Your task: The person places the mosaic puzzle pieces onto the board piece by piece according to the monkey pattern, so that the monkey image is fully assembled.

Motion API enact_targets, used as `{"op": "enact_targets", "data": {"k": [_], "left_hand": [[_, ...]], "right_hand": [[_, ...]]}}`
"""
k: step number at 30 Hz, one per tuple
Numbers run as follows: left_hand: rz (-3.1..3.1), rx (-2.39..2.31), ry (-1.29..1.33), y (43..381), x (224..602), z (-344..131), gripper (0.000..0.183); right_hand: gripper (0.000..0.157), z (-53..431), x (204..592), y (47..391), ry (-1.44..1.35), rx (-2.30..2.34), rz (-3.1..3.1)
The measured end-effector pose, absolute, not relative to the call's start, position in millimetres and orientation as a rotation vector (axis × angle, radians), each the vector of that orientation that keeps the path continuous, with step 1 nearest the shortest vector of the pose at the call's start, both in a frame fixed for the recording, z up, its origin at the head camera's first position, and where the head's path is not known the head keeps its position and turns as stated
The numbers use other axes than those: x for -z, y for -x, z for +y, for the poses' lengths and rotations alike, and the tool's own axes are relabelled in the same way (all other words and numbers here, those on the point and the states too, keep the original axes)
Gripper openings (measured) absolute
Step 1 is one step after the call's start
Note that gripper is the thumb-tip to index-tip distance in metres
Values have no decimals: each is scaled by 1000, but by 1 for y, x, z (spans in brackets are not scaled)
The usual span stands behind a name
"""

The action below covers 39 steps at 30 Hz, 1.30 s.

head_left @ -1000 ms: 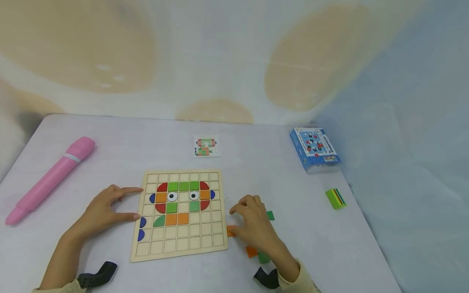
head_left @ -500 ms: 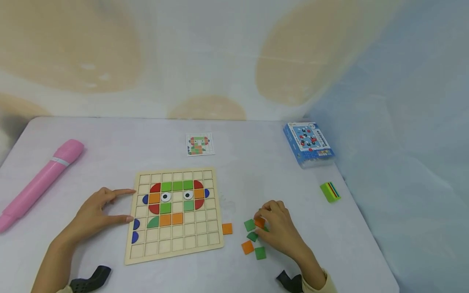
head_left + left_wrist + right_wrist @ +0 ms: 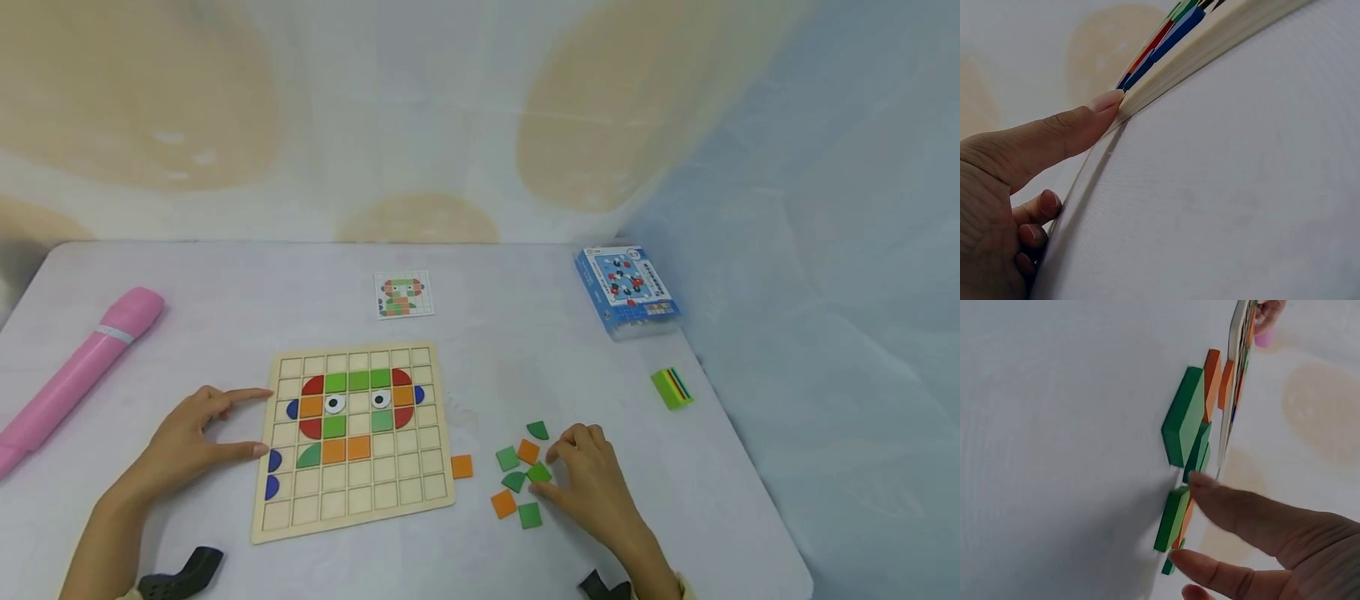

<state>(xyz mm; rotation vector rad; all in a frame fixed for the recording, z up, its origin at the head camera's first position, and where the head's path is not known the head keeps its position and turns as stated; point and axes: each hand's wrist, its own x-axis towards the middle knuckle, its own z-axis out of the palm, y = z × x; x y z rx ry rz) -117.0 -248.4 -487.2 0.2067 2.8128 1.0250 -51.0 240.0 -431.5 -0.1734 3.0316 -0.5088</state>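
My left hand (image 3: 183, 437) rests at the left edge of a wooden grid board (image 3: 296, 525), its thumb and index finger straight against the edge and spread apart. Red, green, orange and blue tiles and two eye tiles fill some of the board's cells. To the right of the board, my right hand (image 3: 596, 479) hovers over loose tiles. Its thumb and index finger stand apart on either side of a light green square tile (image 3: 538, 472), also seen as a green tile (image 3: 1172, 519) in the right wrist view. An orange square (image 3: 528, 451) lies just beyond it.
One orange tile (image 3: 462, 466) lies against the board's right edge. A picture card (image 3: 404, 295) lies behind the board. At the left is a pink microphone-shaped object (image 3: 90, 367); at the right are a blue box (image 3: 628, 292) and a green striped block (image 3: 672, 388).
My right hand has moved right from the orange tile beside the board, past another orange tile, to the light green one. The left hand stays at the board's edge; the view shifts slightly.
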Motion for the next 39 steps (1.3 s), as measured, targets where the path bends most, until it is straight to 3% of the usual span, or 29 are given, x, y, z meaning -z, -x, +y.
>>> {"op": "enact_targets", "data": {"k": [7,18,33,39], "left_hand": [[2838,-1033,-227,115,488,-249,75],[2818,-1021,-198,113,485,-250,76],[2826,-1065,-238,118,483,-246,73],[2829,-1073,-245,114,482,-249,73]], "right_hand": [[25,229,432,53,249,425,3065],[26,209,416,63,473,412,3116],[21,66,415,100,1226,256,2898],[24,15,423,102,1351,94,2812]]}}
